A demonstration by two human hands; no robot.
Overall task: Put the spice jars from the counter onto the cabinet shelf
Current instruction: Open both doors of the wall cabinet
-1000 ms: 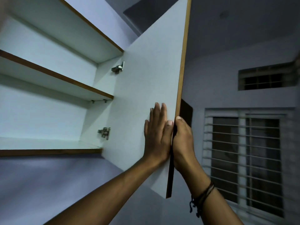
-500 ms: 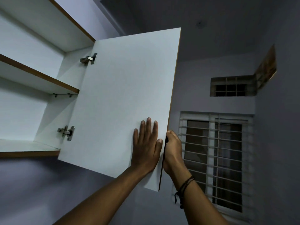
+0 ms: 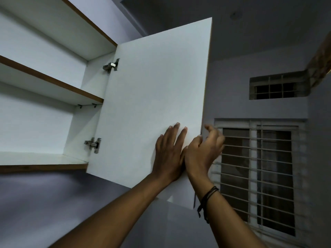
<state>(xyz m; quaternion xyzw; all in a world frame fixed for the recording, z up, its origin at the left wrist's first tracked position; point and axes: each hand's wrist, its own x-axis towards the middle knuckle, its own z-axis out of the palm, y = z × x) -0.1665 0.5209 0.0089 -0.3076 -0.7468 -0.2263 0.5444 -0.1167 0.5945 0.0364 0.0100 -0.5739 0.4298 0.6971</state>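
A white wall cabinet stands open above me, its door [image 3: 154, 97] swung out to the right on two metal hinges. My left hand [image 3: 170, 151] lies flat on the door's inner face near the free edge, fingers spread. Beside it, my right hand [image 3: 204, 151] is at the door's edge with loosely curled fingers, off the edge and holding nothing. The lower shelf [image 3: 41, 161] and the middle shelf [image 3: 53, 81] look bare. No spice jars or counter are in view.
A barred window [image 3: 258, 176] is on the right wall, with a small grilled vent [image 3: 275, 87] above it. Plain wall runs under the cabinet. A dark cord bracelet [image 3: 207, 196] is on my right wrist.
The door has swung further open. My right hand has let go of the door's edge and its fingers have come apart. My left hand stays flat on the door.
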